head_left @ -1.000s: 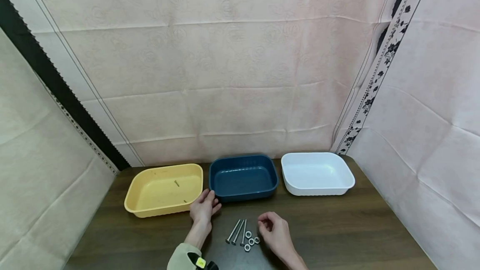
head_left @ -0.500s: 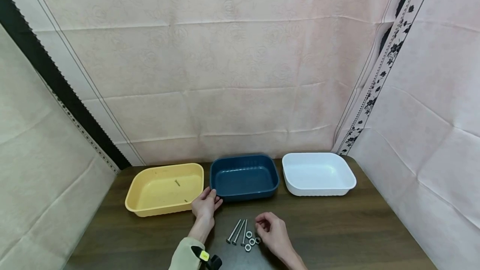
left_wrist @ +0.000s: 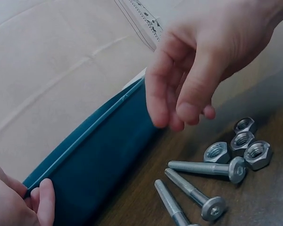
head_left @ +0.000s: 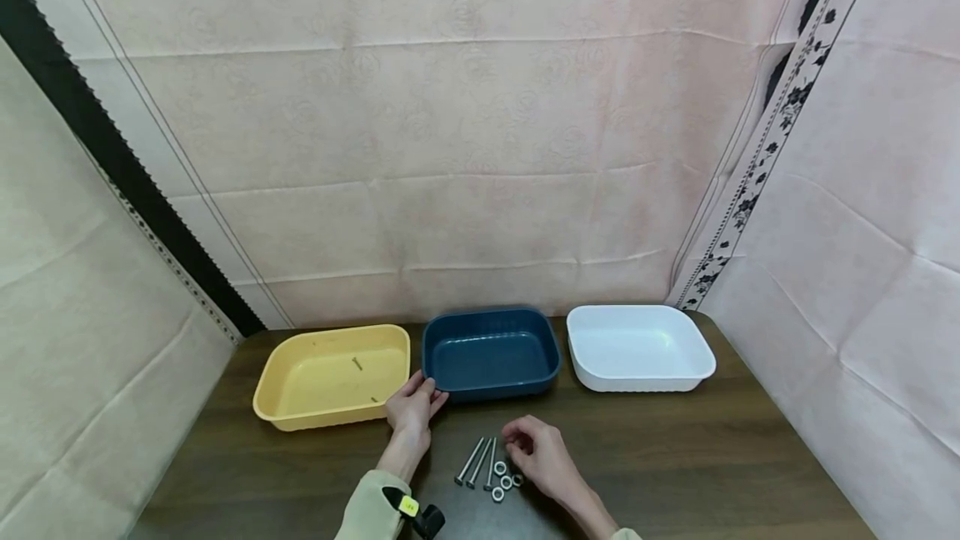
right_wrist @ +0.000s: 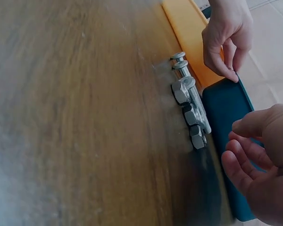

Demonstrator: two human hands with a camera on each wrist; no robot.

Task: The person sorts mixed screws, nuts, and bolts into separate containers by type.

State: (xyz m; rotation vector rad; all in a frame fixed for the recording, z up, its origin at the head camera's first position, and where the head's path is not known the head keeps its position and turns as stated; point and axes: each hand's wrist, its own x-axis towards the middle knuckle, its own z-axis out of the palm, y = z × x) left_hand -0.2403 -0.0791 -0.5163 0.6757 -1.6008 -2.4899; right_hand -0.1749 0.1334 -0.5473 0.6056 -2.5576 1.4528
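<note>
My left hand [head_left: 408,417] pinches the rim of the dark blue tray [head_left: 491,392] at its front left corner. In the left wrist view, its fingers [left_wrist: 47,200] lie against the tray's outer wall. My right hand [head_left: 543,457] hovers in front of the tray, fingers loosely bent and holding nothing. Just left of it, three silver bolts [head_left: 480,465] lie side by side on the table. Several hex nuts [head_left: 500,468] are grouped by the bolts, one partly beneath the right hand in the head view. Their threaded holes show in the left wrist view.
A yellow tray [head_left: 300,422] stands left of the blue one, with two small thin brownish pieces [head_left: 357,363] in it. To the right is a white tray [head_left: 637,383]. The brown wooden table [head_left: 712,473] ends at cloth-covered walls [head_left: 480,148] behind and beside it.
My right hand has moved slightly left and away from me, closer above the bolts and nuts. The left hand stays at the blue tray's corner. The head view has shifted a little.
</note>
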